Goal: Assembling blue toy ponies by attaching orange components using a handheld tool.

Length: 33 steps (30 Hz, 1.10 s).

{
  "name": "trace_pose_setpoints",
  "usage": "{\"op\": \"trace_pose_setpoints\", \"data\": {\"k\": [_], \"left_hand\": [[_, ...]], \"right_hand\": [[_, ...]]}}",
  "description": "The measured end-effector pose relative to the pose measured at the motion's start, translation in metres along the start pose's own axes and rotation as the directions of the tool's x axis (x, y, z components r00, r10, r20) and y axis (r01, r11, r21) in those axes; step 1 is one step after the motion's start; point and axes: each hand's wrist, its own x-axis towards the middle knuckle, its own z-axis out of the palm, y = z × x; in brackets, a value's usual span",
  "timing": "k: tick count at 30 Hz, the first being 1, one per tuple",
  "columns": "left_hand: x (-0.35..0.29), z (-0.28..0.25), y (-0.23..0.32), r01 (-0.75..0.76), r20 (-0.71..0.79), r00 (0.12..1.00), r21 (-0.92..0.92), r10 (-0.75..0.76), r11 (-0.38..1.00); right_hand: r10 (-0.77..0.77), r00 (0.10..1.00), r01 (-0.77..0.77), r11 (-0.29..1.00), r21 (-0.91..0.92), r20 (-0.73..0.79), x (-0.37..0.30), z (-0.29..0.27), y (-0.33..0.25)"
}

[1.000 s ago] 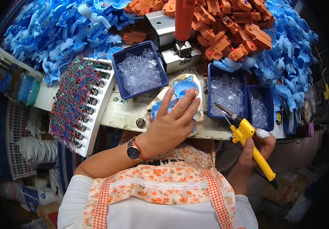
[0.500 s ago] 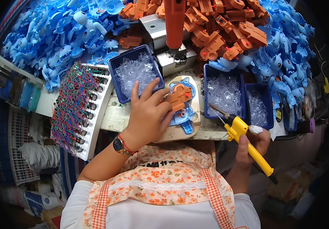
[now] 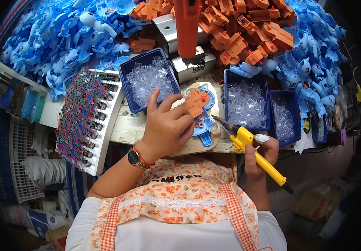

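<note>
My left hand (image 3: 168, 125) has its thumb and fingertips closed on an orange plastic housing (image 3: 197, 103) with a small red button. The housing lies over a blue toy half-shell (image 3: 207, 138), which rests in a beige holder block (image 3: 185, 147). In my right hand (image 3: 262, 157) is a yellow gun-shaped soldering iron (image 3: 245, 137), gripped by its handle. Its tip points up and left, close to the right edge of the holder; whether it touches anything I cannot tell. A white wrap covers one right fingertip.
Blue tubs of clear plastic pieces stand left (image 3: 150, 79) and right (image 3: 247, 102), with a smaller tub (image 3: 284, 115) beyond. An orange-red power screwdriver (image 3: 186, 31) hangs overhead. A white foam tray (image 3: 109, 125) holds wired parts. Blue toy shells (image 3: 69, 46) and orange housings (image 3: 235, 48) are heaped behind.
My right hand has brought the soldering iron left and slightly up, toward the holder. My left hand stays on the orange housing, shifting slightly. The hanging screwdriver has swung a little left.
</note>
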Motion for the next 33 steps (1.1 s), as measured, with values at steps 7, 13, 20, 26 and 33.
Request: {"op": "trace_pose_setpoints", "data": {"k": [7,13,20,26,33], "left_hand": [[-0.005,0.007,0.000,-0.047,-0.009,0.999,0.107,0.049,0.993],[-0.009,0.006,-0.002,-0.091,-0.072,0.993,0.082,0.097,0.992],[-0.014,0.007,-0.003,-0.064,-0.092,0.994,0.002,0.064,0.998],[0.004,-0.001,-0.003,0.077,-0.059,0.995,-0.068,-0.081,0.995],[0.013,0.000,-0.006,0.014,-0.044,0.999,0.012,-0.014,1.000]], "right_hand": [[0.002,1.000,-0.002,1.000,0.021,-0.001,-0.002,0.001,0.002],[0.013,0.999,-0.013,1.000,0.000,-0.035,-0.006,-0.005,-0.002],[0.065,0.998,-0.064,0.998,0.028,-0.020,-0.006,-0.010,-0.006],[0.041,0.999,-0.041,0.999,0.008,-0.014,-0.006,-0.007,-0.004],[-0.033,0.999,0.033,0.999,0.029,0.015,0.005,0.005,-0.001]]}}
